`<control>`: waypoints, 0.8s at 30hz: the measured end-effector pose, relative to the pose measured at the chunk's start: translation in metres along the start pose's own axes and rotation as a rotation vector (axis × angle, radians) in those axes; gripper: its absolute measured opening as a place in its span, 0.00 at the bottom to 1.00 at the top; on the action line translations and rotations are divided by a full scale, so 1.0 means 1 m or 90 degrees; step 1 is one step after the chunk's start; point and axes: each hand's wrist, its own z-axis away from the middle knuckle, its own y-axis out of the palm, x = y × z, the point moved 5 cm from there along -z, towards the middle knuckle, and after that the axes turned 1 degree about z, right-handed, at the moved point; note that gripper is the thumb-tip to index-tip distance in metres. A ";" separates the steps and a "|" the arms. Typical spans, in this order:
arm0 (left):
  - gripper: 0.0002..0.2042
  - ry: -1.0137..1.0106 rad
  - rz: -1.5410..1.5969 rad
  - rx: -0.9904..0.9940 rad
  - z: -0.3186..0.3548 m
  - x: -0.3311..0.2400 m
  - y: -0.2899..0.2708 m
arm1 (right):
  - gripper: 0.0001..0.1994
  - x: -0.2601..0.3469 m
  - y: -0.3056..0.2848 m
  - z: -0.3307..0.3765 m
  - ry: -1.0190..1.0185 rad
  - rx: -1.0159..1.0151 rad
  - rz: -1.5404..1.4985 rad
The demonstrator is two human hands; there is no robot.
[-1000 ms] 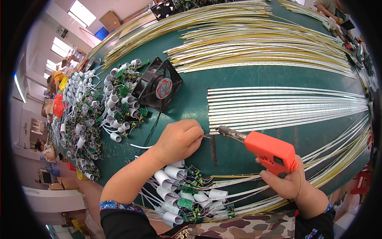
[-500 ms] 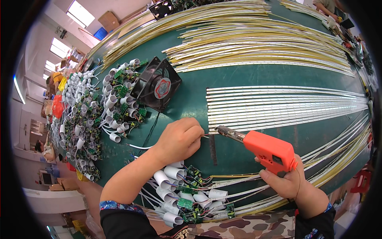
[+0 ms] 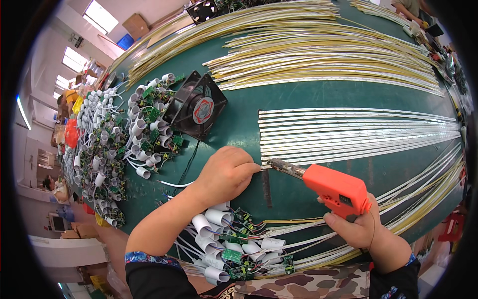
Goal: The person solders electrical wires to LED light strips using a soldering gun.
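My right hand (image 3: 359,225) grips an orange soldering gun (image 3: 333,188) whose metal tip points left at the near end of a white light strip (image 3: 358,149). My left hand (image 3: 225,174) is closed and pinches a thin wire at that same strip end, a finger's width from the tip. Several such strips lie side by side on the green table (image 3: 239,114). Just below my hands lies a bundle of white caps with small green circuit boards and white wires (image 3: 229,244).
A black square fan (image 3: 197,105) lies on the table left of the strips. A large heap of white caps and green boards (image 3: 114,144) fills the left side. Long yellow strips (image 3: 308,45) cover the far half. More strips curve along the right edge (image 3: 428,199).
Both hands stay nearly still. The soldering gun's tip has edged slightly closer to my left hand's fingers at the strip end.
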 end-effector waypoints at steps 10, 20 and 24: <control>0.12 0.013 -0.002 0.020 0.000 0.000 0.000 | 0.21 -0.003 0.010 -0.005 -0.027 -0.006 -0.006; 0.11 -0.007 -0.008 0.032 0.000 0.000 0.002 | 0.19 0.001 0.013 -0.007 -0.066 0.004 0.022; 0.11 -0.009 -0.007 0.027 0.000 0.001 0.002 | 0.19 0.007 0.011 -0.007 -0.071 0.024 0.056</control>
